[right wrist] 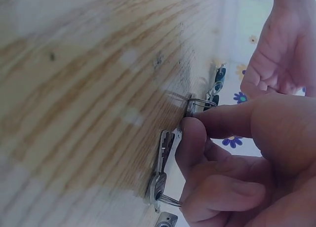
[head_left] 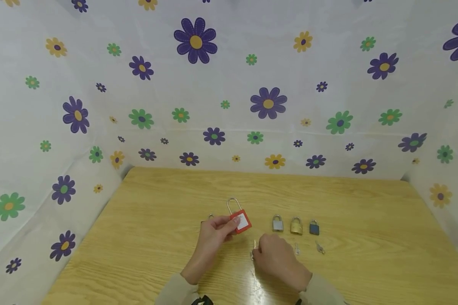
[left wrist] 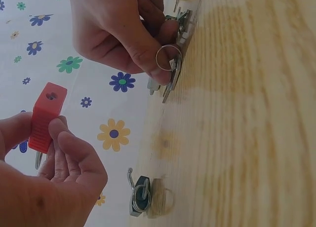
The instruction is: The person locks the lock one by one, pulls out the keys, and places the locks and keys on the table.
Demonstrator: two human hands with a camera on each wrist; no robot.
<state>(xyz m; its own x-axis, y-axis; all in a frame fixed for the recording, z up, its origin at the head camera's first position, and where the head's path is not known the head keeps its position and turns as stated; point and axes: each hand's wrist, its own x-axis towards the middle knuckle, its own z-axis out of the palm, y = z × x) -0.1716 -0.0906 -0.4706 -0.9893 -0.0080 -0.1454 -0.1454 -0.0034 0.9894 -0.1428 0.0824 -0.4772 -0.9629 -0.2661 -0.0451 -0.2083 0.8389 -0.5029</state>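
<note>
My left hand (head_left: 216, 233) holds up a red padlock (head_left: 245, 222) with a white label, its long shackle tilted upward. In the left wrist view the red padlock (left wrist: 48, 116) shows the keyhole in its underside. Low at the tabletop, my right hand (head_left: 276, 256) pinches a small key (head_left: 252, 255) with a ring between thumb and forefinger. That key ring (right wrist: 203, 103) stands out beside the fingertips in the right wrist view. Another key (right wrist: 160, 172) with a ring lies close below the curled fingers.
To the right stand a silver padlock (head_left: 277, 224), a brass padlock (head_left: 296, 228) and a dark blue padlock (head_left: 314, 228), with keys (head_left: 320, 248) in front. Behind the left hand another padlock (head_left: 211, 216) is mostly hidden. Flowered cloth (head_left: 229, 76) encloses the wooden table (head_left: 156, 203).
</note>
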